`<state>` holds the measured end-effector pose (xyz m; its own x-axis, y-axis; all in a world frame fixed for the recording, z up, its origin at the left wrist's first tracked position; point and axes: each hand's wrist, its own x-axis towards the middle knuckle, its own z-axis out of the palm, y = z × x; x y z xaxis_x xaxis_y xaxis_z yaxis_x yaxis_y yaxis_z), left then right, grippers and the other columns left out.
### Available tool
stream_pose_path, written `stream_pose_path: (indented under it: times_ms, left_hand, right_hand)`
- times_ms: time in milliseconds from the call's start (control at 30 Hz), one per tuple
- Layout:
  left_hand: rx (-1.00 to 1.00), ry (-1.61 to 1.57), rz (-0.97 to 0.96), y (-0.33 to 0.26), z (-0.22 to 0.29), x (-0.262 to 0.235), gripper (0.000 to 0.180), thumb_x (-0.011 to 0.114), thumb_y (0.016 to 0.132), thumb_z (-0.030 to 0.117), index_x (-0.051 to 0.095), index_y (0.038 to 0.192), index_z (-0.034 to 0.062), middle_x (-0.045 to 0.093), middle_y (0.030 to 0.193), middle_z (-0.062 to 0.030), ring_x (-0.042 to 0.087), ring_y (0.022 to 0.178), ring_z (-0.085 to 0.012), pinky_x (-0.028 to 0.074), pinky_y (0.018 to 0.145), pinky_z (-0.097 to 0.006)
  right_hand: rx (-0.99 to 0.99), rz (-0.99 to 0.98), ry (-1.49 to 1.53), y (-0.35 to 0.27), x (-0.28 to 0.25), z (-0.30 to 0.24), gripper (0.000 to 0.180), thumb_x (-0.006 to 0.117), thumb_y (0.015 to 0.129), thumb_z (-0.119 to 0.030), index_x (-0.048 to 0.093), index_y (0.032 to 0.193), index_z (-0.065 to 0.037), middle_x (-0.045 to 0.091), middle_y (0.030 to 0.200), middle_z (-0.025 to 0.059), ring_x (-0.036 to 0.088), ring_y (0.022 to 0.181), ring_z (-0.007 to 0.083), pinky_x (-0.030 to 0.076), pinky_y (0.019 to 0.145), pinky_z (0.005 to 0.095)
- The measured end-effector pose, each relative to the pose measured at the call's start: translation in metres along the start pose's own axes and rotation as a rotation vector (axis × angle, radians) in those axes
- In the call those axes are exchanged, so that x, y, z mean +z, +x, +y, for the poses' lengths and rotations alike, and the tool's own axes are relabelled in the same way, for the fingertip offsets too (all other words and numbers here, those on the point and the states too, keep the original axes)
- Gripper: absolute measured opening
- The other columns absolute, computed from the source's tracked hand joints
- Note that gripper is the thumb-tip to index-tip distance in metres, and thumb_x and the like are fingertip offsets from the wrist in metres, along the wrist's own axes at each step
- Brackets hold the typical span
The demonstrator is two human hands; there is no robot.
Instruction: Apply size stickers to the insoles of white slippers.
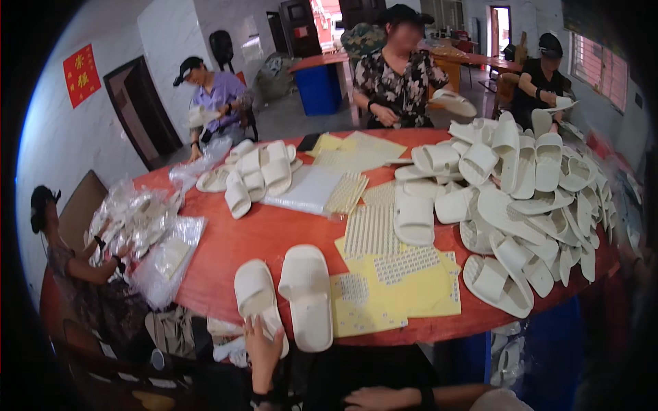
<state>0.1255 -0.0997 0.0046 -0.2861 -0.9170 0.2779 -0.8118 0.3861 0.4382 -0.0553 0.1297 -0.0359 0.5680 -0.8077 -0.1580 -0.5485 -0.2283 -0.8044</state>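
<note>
Two off-white slippers lie side by side at the near edge of the red table, toes pointing away from me. My left hand (263, 348) lies over the heel end of the left slipper (255, 291), its fingers stretched along the insole and its thumb apart. Close beside it, the right slipper (308, 298) is untouched. Low in the view, my right hand (381, 398) rests against dark cloth, fingers extended leftward and holding nothing visible. Yellow sticker sheets (373, 291) with rows of small pale labels lie just right of the slippers.
A high heap of slippers (510, 205) covers the table's right side. Another pile (264, 171) stands at the far left-centre, beside a stack of clear bags (305, 188). Plastic-wrapped slippers (144, 219) lie at left. Several people work around the red table (212, 274).
</note>
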Motion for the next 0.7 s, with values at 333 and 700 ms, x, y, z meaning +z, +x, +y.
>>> stream_pose_path:
  times_ms: [333, 700]
  left_hand:
    - [0.116, 0.159, 0.048, -0.022, 0.021, 0.019, 0.068, 0.072, 0.076, 0.035, 0.047, 0.130, 0.0017, 0.044, 0.132, -0.0272, 0.039, 0.123, -0.0437, 0.035, 0.100, -0.049]
    - [0.221, -0.106, -0.016, -0.059, 0.062, 0.012, 0.067, 0.071, 0.079, 0.028, 0.043, 0.136, 0.0079, 0.036, 0.145, -0.0150, 0.030, 0.136, -0.0360, 0.029, 0.103, -0.050]
  right_hand:
    - [0.062, 0.012, 0.124, 0.005, -0.021, -0.029, 0.042, 0.048, 0.095, -0.034, 0.051, 0.124, -0.003, 0.058, 0.115, 0.0178, 0.056, 0.107, 0.0346, 0.047, 0.090, 0.0404]
    - [0.183, 0.692, 0.477, -0.010, -0.082, -0.054, 0.020, 0.053, 0.092, -0.004, 0.061, 0.110, 0.001, 0.066, 0.102, 0.0116, 0.066, 0.091, 0.0179, 0.050, 0.080, 0.0266]
